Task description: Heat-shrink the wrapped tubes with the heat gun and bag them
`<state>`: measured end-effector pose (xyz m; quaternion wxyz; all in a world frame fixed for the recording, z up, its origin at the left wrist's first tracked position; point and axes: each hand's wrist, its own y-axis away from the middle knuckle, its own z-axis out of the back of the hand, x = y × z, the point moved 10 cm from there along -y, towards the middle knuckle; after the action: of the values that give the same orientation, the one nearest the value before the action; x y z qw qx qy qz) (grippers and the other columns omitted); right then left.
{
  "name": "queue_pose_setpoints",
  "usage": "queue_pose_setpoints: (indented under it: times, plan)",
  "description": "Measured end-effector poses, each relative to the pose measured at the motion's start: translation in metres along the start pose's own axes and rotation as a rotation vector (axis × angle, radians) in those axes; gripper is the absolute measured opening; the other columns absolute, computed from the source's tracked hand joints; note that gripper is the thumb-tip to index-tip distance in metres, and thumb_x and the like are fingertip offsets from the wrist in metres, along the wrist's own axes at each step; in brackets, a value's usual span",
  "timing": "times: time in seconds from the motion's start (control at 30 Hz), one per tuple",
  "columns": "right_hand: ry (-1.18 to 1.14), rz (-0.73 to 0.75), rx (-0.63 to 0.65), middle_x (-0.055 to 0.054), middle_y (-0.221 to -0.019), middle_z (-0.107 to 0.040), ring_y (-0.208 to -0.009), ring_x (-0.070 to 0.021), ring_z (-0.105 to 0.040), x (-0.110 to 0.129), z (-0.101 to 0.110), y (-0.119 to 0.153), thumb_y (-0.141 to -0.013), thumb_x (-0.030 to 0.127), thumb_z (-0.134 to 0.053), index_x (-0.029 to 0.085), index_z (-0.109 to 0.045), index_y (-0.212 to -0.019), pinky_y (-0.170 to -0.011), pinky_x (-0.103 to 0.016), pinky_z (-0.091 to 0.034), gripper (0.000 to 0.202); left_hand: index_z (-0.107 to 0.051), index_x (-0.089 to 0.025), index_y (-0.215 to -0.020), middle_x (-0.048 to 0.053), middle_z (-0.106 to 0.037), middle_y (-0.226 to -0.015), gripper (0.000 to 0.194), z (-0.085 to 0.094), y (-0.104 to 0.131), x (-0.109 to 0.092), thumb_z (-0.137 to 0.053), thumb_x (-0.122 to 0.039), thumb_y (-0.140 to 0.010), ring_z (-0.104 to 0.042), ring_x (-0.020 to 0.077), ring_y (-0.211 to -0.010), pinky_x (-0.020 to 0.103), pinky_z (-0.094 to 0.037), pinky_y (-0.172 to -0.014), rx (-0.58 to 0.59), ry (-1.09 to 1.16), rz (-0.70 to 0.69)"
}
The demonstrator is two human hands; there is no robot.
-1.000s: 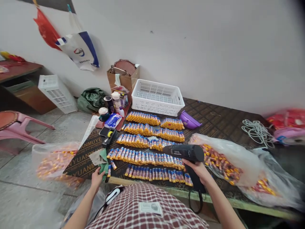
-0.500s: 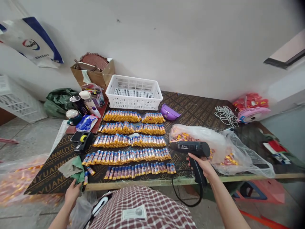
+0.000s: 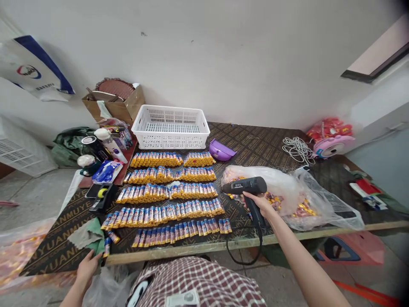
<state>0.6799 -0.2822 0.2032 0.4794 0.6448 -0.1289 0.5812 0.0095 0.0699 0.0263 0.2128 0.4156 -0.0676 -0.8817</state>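
My right hand [image 3: 260, 205] is wrapped round the handle of a black heat gun [image 3: 246, 186], whose nozzle points left above the table's front right part. My left hand [image 3: 88, 265] rests at the table's front left edge, touching a grey and green cloth [image 3: 87, 236]; its fingers are partly hidden, and I cannot make out its grip. Between the hands lie several rows of small wrapped tubes with blue tops and yellow bottoms [image 3: 162, 214]. Two loose tubes [image 3: 110, 241] lie beside the cloth. Beyond the gun a clear plastic bag [image 3: 275, 179] holds more yellow and red pieces.
A white plastic basket [image 3: 172, 140] stands behind the rows, with a purple bowl [image 3: 221, 150] to its right. A black tape dispenser [image 3: 104, 198], bottles and a cardboard box [image 3: 128, 106] are at left. White cord [image 3: 297, 150] and a pink fan [image 3: 334, 147] are at right.
The view has shifted slightly. The heat gun in my right hand has moved a little up and left. My left hand stays by the cloth.
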Motion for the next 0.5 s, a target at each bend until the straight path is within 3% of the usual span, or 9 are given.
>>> queue_pose_setpoints:
  times: [0.2, 0.5]
  plan:
    - [0.053, 0.008, 0.022, -0.006, -0.065, -0.066, -0.046, -0.0152, -0.060, 0.011, -0.018, 0.009, -0.063, 0.039, -0.072, 0.014, -0.059, -0.082, -0.038, -0.023, -0.045, 0.034, -0.060, -0.010, -0.100, 0.019, -0.062, -0.108, 0.049, -0.012, 0.002, 0.012, -0.061, -0.027, -0.054, -0.052, 0.0349, -0.109, 0.045, -0.044, -0.087, 0.147, 0.028, 0.135]
    - [0.152, 0.041, 0.111, -0.006, -0.067, -0.066, -0.049, -0.0152, -0.060, 0.042, -0.064, 0.022, -0.064, 0.042, -0.072, 0.014, -0.061, -0.080, -0.039, -0.023, -0.046, 0.034, -0.061, -0.009, -0.100, 0.013, -0.068, -0.090, 0.048, -0.011, 0.005, 0.019, -0.062, -0.026, -0.055, -0.060, 0.0292, -0.097, 0.037, -0.048, -0.081, 0.136, 0.136, 0.145]
